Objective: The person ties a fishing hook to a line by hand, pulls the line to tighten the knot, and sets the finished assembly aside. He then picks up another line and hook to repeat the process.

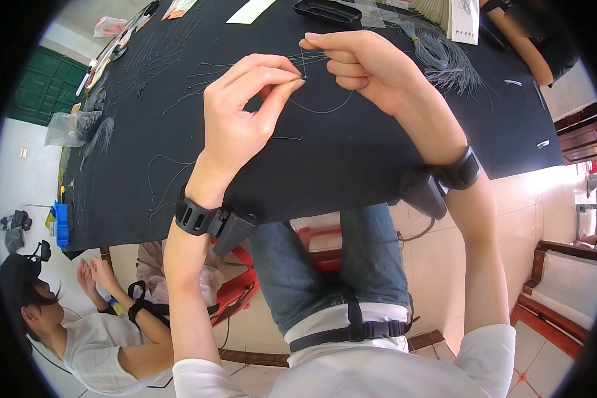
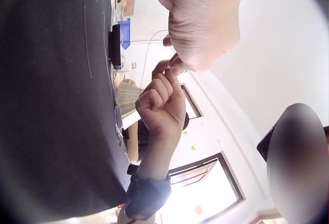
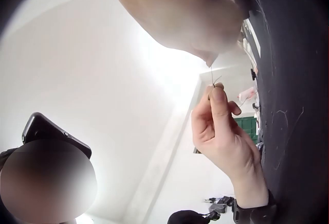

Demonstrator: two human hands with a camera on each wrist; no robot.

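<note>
The left hand (image 1: 242, 113) and right hand (image 1: 371, 66) pinch a fine cord (image 1: 304, 62) stretched between them above the worktop (image 1: 325, 169), where too hard a tug could slip it free.

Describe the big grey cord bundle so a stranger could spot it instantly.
In the head view, find the black-covered table and the right hand above it. Just right of that hand, beside a pale stack of sheets, lies the bundle of grey cord. Unlike the single strands on the table, it is thick, with a yellowish band near one end and tips fanning out.
</note>
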